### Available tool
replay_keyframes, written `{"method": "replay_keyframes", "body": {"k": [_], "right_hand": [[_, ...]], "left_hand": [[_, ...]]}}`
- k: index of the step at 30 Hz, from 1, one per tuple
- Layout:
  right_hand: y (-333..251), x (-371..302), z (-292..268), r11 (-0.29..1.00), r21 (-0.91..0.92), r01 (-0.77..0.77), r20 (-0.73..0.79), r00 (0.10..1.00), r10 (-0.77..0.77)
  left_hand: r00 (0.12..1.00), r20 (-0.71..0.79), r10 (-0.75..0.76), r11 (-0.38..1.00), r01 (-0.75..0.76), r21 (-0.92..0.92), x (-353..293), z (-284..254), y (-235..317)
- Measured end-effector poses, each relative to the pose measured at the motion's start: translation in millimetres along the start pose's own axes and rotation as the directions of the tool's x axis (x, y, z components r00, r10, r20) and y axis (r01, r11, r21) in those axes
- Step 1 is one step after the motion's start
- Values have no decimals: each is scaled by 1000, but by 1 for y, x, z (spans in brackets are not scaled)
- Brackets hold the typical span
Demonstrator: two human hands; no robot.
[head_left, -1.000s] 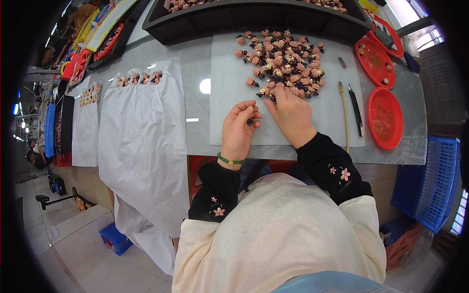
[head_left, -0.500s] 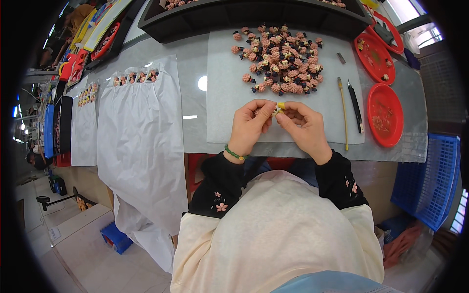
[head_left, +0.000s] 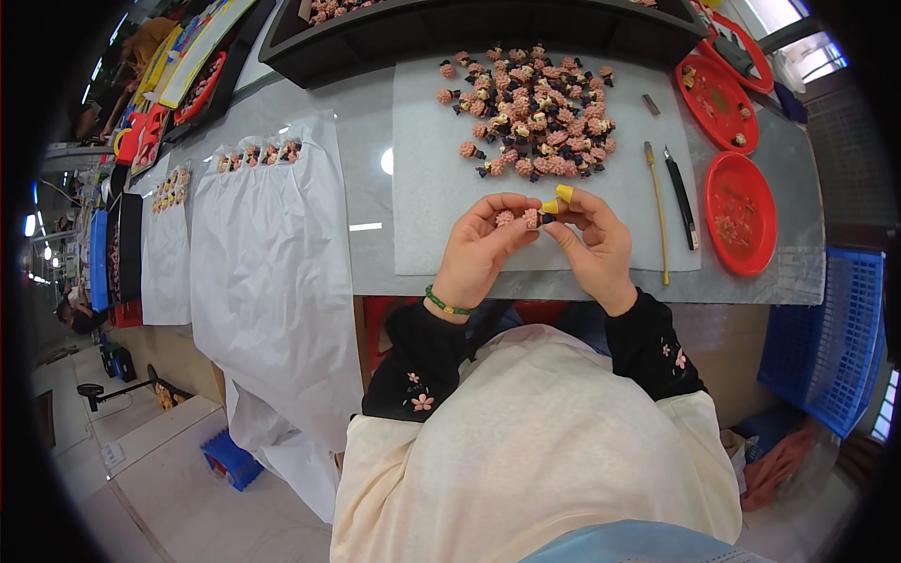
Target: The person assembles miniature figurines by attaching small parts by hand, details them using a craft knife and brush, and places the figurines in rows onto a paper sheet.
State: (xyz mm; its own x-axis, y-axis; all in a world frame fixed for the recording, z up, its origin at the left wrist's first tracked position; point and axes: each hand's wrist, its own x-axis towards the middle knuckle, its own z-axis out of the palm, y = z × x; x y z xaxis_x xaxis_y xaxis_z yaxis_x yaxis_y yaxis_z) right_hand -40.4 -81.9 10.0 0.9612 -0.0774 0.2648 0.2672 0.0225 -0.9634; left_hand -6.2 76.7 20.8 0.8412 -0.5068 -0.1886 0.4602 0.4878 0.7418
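Over the near part of the white mat, my left hand (head_left: 481,249) pinches a small figurine (head_left: 531,219) with pink curly hair between thumb and fingers. A second pink-haired piece (head_left: 505,218) shows within the curl of the same hand. My right hand (head_left: 597,255) meets the figurine at its dark lower end, thumb below and a finger above. Yellow finger covers (head_left: 564,192) sit on two of its fingertips; the index finger is lifted off. Just beyond both hands lies a heap of similar figurines (head_left: 549,117) with pink hair and dark bodies.
A black tray (head_left: 488,47) runs along the back. To the right lie a thin brush-like stick (head_left: 655,206), a black craft knife (head_left: 682,202), a small grey block (head_left: 650,104) and red dishes (head_left: 765,249). White sheeting (head_left: 267,244) bearing a row of figurines covers the left.
The figurine has been turned, so its pink hair and dark body now show. My right index finger has risen away from it, and a second pink piece is visible in my left hand.
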Motion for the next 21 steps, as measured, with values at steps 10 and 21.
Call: {"method": "replay_keyframes", "body": {"k": [10,21], "right_hand": [[-16,12,4,977,-22,-210,149,966,211],[-13,17,33,958,128,-258,116,963,244]], "left_hand": [[995,-86,55,950,-26,312,-2,-6,3],[985,2,171,882,-154,445,-28,-9,27]]}}
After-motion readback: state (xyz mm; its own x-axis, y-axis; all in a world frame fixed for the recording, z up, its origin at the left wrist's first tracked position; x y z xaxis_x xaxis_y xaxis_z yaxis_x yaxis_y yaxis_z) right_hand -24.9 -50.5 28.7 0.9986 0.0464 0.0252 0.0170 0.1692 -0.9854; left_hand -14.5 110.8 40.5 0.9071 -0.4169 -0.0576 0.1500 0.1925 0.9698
